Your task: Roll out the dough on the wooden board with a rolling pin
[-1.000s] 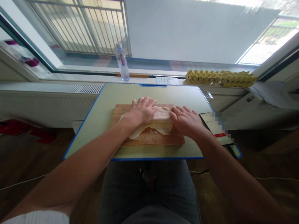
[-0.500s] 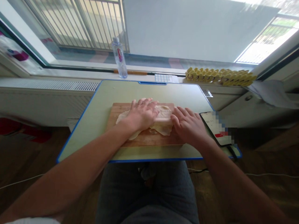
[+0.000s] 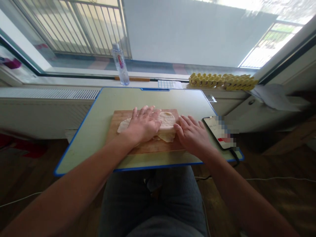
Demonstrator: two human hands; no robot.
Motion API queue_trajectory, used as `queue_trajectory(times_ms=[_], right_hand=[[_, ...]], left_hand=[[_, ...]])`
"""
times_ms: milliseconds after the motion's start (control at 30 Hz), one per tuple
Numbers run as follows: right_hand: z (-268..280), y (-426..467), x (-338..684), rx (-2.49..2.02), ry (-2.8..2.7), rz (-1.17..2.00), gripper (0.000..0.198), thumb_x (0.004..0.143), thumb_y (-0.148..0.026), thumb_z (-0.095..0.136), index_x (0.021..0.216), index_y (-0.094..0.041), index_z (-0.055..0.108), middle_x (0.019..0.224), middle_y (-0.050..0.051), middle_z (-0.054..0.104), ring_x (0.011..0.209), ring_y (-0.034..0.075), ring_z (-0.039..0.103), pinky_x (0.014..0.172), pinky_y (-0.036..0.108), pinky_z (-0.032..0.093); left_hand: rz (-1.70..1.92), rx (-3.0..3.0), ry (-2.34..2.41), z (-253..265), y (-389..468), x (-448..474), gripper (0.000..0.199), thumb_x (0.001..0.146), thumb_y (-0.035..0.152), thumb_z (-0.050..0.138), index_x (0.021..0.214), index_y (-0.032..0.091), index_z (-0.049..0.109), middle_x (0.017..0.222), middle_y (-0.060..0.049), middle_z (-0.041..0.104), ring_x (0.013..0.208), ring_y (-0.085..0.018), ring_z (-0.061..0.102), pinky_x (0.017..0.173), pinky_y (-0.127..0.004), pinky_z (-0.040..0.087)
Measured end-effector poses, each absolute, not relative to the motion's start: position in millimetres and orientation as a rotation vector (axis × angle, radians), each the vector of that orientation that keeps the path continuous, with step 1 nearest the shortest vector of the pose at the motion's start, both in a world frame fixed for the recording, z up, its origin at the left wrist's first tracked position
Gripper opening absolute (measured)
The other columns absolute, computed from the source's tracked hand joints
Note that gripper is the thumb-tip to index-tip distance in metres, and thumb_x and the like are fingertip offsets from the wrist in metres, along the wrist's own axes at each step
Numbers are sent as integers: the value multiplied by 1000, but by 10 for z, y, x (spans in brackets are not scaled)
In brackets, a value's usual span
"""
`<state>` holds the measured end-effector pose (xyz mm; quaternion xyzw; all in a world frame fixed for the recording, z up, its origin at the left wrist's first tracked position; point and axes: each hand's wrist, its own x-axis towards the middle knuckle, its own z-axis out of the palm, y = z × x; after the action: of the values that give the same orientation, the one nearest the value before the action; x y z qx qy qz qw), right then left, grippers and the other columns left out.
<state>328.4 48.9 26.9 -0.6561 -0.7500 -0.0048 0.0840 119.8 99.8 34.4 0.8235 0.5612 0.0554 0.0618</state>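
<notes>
A thin, pale sheet of dough (image 3: pixel 166 117) with an uneven outline lies on a wooden board (image 3: pixel 118 115). Across it lies a pale rolling pin (image 3: pixel 166 129), of which only a short stretch shows between my hands. My left hand (image 3: pixel 145 123) is flat over the pin and the dough, fingers spread and pointing away from me; it hides much of both. At the pin's right end rests my right hand (image 3: pixel 191 131), its fingers stretched forward and the thumb against the pin. Neither hand's fingers are wrapped around it.
The board sits on a small pale table (image 3: pixel 93 131) with a blue edge. A phone (image 3: pixel 218 131) with a black cable lies at its right side. On the windowsill stand a clear bottle (image 3: pixel 120 65) and yellow egg cartons (image 3: pixel 222 81). A radiator (image 3: pixel 49 112) is behind left.
The whole view has shifted, so the scene sits a little further left. Both hands remain on the rolling pin, which appears slightly nearer to me on the board.
</notes>
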Motion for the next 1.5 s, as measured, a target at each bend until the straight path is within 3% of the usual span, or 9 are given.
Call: queue_trajectory(times_ms=[167, 300, 500, 600, 733, 900, 1033, 1300, 1500], right_hand=[[110, -144, 3342, -1781, -2165, -72, 62, 109, -49, 36, 164, -22, 36, 166, 12, 44, 157, 36, 34, 122, 64, 32], [75, -303, 3358, -1760, -2174, -75, 64, 109, -51, 38, 166, -23, 33, 168, 12, 42, 158, 36, 31, 123, 65, 29], [215, 367, 3274, -1953, -2229, 9, 71, 109, -60, 21, 164, -19, 39, 169, 12, 39, 159, 37, 28, 125, 68, 22], [315, 874, 3200, -2035, -2223, 42, 75, 107, -66, 18, 165, -21, 38, 172, 13, 33, 159, 43, 23, 122, 75, 18], [367, 1223, 3132, -2139, -2080, 104, 70, 107, -65, 25, 164, -26, 39, 172, 10, 34, 158, 43, 25, 122, 74, 18], [284, 784, 3153, -2103, -2080, -3, 73, 108, -63, 18, 166, -22, 36, 172, 9, 34, 159, 39, 25, 124, 70, 19], [231, 287, 3153, -1918, -2243, -63, 76, 108, -65, 18, 167, -19, 33, 173, 8, 32, 162, 34, 18, 128, 66, 11], [226, 653, 3099, -1959, -2284, 97, 82, 106, -68, 14, 169, -17, 26, 174, 9, 27, 162, 34, 18, 128, 66, 12], [321, 1354, 3073, -2043, -2231, 119, 95, 100, -79, 8, 166, -17, 35, 174, 14, 28, 160, 44, 17, 124, 73, 7]], left_hand=[[314, 2615, 1653, 268, 351, 1134, 59, 108, 49, 29, 161, 26, 44, 173, -8, 34, 161, -34, 25, 130, -65, 11], [360, 2670, 1621, 248, 159, 1092, 56, 107, 50, 35, 159, 31, 47, 171, -6, 37, 160, -35, 26, 130, -66, 13], [360, 2649, 1713, 273, 780, 1120, 61, 108, 53, 31, 161, 26, 44, 171, -11, 37, 159, -35, 28, 128, -69, 9], [349, 2538, 1813, 305, 1226, 1166, 63, 107, 56, 29, 160, 25, 44, 169, -14, 40, 158, -36, 31, 126, -72, 12], [439, 2407, 1932, 320, 1471, 1176, 59, 107, 54, 31, 151, 23, 54, 162, -14, 49, 150, -35, 41, 124, -72, 20], [579, 2516, 1906, 254, 1142, 1104, 53, 108, 49, 33, 145, 20, 59, 154, -14, 58, 145, -33, 47, 125, -69, 22], [585, 2502, 1937, 258, 954, 1085, 52, 108, 48, 35, 143, 19, 60, 151, -14, 60, 142, -33, 50, 124, -66, 26], [522, 2540, 1867, 282, 886, 902, 55, 109, 49, 29, 149, 23, 56, 159, -11, 55, 147, -30, 47, 126, -58, 27], [121, 2534, 1742, 264, 1050, 899, 70, 108, 58, 23, 169, 24, 23, 174, -7, 29, 162, -31, 22, 130, -62, 16]])
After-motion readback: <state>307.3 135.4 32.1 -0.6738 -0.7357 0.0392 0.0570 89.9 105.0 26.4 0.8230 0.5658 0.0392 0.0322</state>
